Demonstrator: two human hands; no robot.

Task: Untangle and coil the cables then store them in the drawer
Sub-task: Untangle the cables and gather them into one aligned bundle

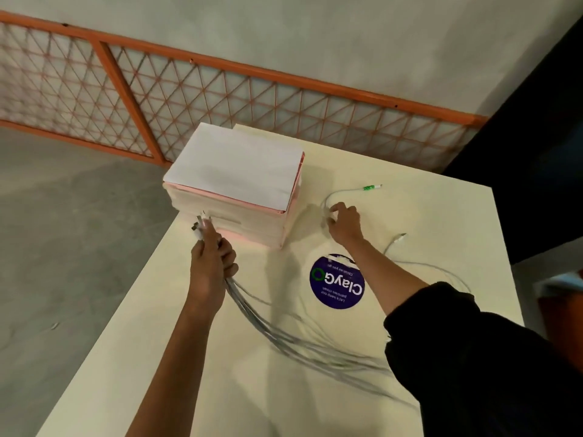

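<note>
cables [277,337] bundled, long axis diagonal: plug ends poke up out of the left hand [210,263] toward the drawer unit [239,187], strands trail down-right across the table [236,389] to the dark sleeve. left hand fisted round the bundle, forearm stretched forward. right hand [345,223] just right of the unit, palm down, fingertips pinching a white cable [339,193] whose green plug points right. another loose cable [394,242] lies further right.

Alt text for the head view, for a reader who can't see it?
The left hand grips a bundle of grey cables trailing across a table, while the right hand pinches a green-tipped cable beside a small drawer unit.
</note>
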